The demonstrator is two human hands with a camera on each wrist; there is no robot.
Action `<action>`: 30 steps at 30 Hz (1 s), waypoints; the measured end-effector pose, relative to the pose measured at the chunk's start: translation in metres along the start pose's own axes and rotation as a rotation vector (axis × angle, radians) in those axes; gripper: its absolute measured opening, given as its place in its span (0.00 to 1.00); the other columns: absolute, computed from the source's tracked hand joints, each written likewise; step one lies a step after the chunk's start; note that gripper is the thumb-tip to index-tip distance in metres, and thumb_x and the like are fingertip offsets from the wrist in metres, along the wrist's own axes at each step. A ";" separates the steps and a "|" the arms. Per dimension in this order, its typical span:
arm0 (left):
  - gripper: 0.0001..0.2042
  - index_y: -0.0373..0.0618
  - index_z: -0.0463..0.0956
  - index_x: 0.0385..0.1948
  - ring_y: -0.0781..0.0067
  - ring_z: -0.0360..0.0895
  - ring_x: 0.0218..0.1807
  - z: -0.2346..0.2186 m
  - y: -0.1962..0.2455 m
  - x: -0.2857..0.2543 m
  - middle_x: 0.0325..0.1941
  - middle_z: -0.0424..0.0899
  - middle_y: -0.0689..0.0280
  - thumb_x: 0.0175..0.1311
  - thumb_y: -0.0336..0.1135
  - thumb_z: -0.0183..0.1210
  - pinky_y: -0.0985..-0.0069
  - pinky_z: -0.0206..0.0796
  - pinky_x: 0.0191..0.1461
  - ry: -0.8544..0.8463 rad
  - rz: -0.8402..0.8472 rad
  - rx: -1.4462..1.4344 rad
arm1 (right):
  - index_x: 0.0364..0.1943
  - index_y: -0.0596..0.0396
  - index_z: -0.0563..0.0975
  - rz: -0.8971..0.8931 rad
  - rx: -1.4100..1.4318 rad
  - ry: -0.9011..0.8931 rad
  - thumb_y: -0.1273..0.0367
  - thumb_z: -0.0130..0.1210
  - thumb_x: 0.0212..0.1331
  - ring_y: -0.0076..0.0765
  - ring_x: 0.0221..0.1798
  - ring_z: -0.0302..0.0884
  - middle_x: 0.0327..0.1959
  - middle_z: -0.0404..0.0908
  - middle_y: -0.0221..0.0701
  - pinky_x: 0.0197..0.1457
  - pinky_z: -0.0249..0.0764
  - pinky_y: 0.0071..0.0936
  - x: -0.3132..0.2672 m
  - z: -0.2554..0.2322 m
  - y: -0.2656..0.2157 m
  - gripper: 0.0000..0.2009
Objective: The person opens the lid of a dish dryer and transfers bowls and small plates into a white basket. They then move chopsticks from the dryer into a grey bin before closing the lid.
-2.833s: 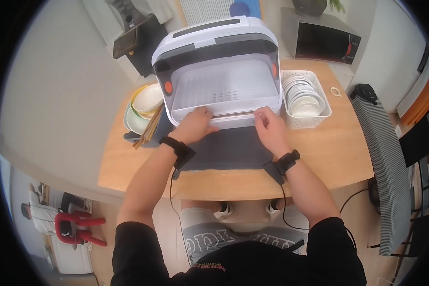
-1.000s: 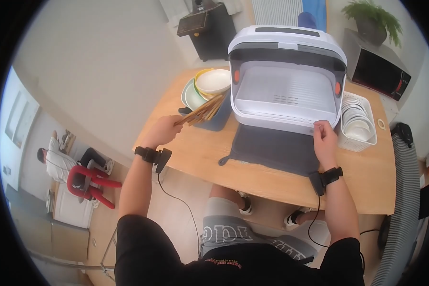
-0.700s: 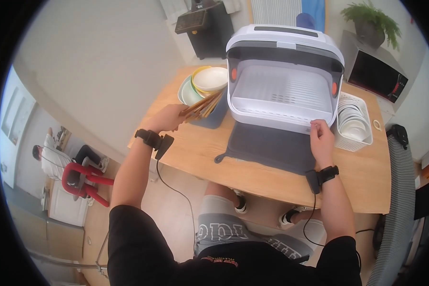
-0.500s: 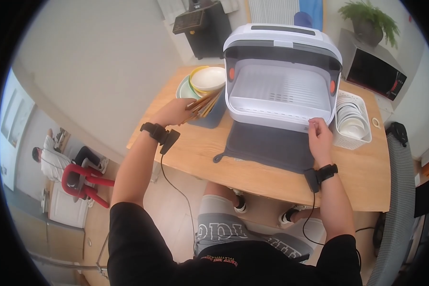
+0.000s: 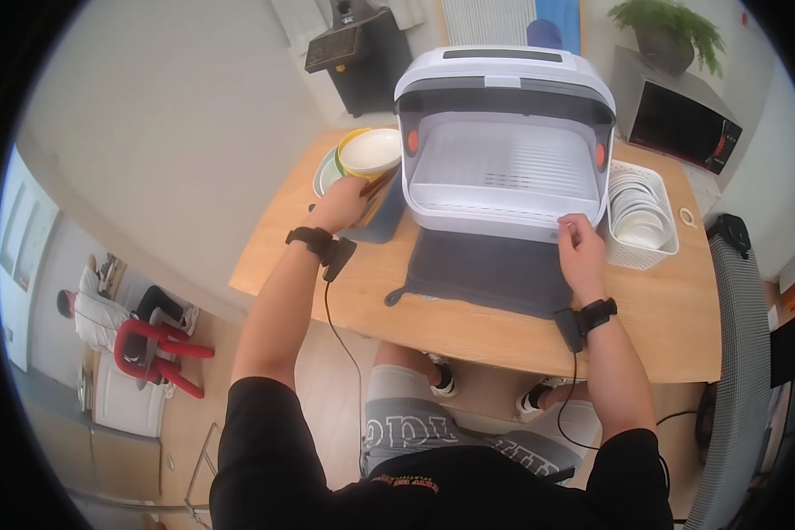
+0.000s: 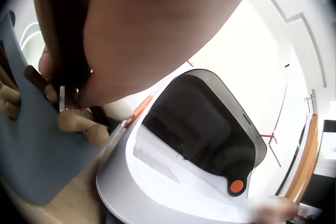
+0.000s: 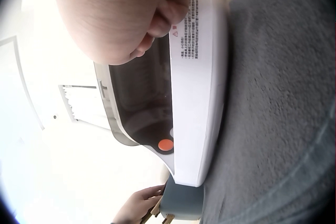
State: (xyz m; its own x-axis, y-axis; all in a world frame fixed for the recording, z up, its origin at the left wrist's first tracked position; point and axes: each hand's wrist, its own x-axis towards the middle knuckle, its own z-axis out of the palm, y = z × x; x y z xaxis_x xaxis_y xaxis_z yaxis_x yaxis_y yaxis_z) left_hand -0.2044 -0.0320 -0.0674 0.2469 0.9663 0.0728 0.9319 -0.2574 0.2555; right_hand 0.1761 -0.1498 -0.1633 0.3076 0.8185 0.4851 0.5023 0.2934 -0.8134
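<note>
My left hand (image 5: 340, 208) is over the blue-grey bin (image 5: 389, 221) left of the box. Its fingers curl round some slim wooden sticks (image 5: 375, 187), some dark, some light. The left wrist view shows rounded wooden ends (image 6: 74, 121) leaning over the bin's edge, and a dark stick running up along the hand. My right hand (image 5: 583, 252) rests at the front rim of a white dish box (image 5: 486, 223), fingers loosely bent. In the right wrist view its fingers (image 7: 160, 24) lie by the box's printed front wall. The box's smoky lid is raised over a ribbed rack.
White and yellow-rimmed bowls (image 5: 371, 150) are stacked behind the bin. A white basket (image 5: 640, 252) of dishes stands right of the box. A grey mat (image 5: 486, 274) lies in front. A microwave (image 5: 680, 124) and potted plant (image 5: 667, 44) are behind. Someone sits at far left.
My left hand has left the box's front rim, gone to the sticks at the bin, and moved in closer over them. The right hand has stayed at the rim. The view has shifted.
</note>
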 end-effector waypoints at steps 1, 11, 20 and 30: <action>0.16 0.34 0.77 0.49 0.59 0.83 0.31 -0.002 0.004 -0.007 0.35 0.83 0.49 0.61 0.26 0.49 0.67 0.73 0.35 0.018 -0.010 -0.066 | 0.38 0.56 0.77 0.004 -0.001 0.005 0.73 0.55 0.63 0.24 0.20 0.69 0.18 0.73 0.30 0.26 0.67 0.24 0.000 0.000 0.000 0.03; 0.20 0.32 0.76 0.53 0.74 0.82 0.34 0.026 -0.036 -0.049 0.38 0.85 0.61 0.71 0.41 0.53 0.74 0.72 0.41 0.192 -0.074 -0.754 | 0.38 0.56 0.77 -0.024 0.052 0.011 0.74 0.55 0.62 0.24 0.20 0.67 0.17 0.72 0.29 0.25 0.65 0.23 0.001 0.004 0.012 0.03; 0.16 0.35 0.78 0.37 0.56 0.74 0.44 0.059 0.003 -0.025 0.39 0.79 0.54 0.71 0.42 0.51 0.66 0.65 0.47 0.808 0.013 -0.467 | 0.38 0.57 0.77 -0.013 0.033 -0.010 0.74 0.54 0.63 0.23 0.20 0.67 0.18 0.72 0.28 0.26 0.65 0.23 0.001 0.003 0.011 0.03; 0.16 0.37 0.78 0.38 0.51 0.72 0.51 0.076 0.010 -0.011 0.46 0.78 0.53 0.66 0.44 0.58 0.57 0.61 0.54 0.855 0.064 -0.108 | 0.38 0.57 0.77 -0.016 0.037 0.004 0.74 0.54 0.63 0.24 0.20 0.68 0.18 0.72 0.28 0.25 0.66 0.23 0.000 0.003 0.006 0.03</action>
State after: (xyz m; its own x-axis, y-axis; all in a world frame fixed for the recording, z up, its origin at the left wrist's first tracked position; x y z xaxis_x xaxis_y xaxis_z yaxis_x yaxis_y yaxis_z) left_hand -0.1772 -0.0447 -0.1388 -0.0272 0.6259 0.7794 0.8822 -0.3517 0.3131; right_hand 0.1770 -0.1467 -0.1694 0.3027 0.8116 0.4996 0.4768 0.3249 -0.8167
